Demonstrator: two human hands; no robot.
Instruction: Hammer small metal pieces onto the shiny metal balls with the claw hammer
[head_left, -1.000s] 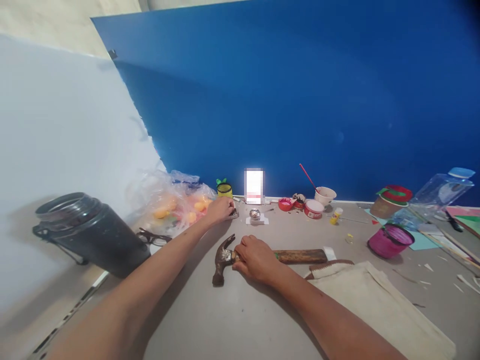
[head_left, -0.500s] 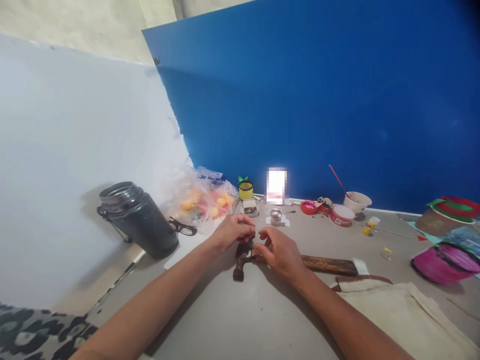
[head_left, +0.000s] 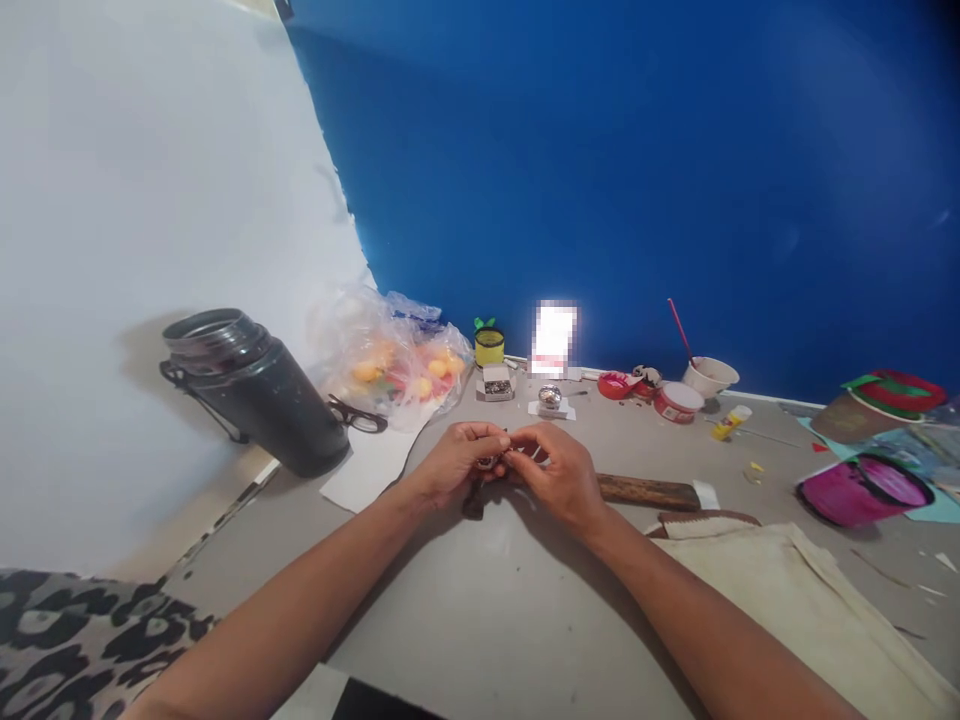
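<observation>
Left hand and right hand meet at the fingertips, fingers curled in; can't tell what they're pinching, if anything. The hammer is on the table, right below them. Little open box sits just behind.

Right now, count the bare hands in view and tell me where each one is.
2. The left hand is over the head end of the hammer; the right hand is beside it, over the handle, their fingertips close together. No others show.
</observation>
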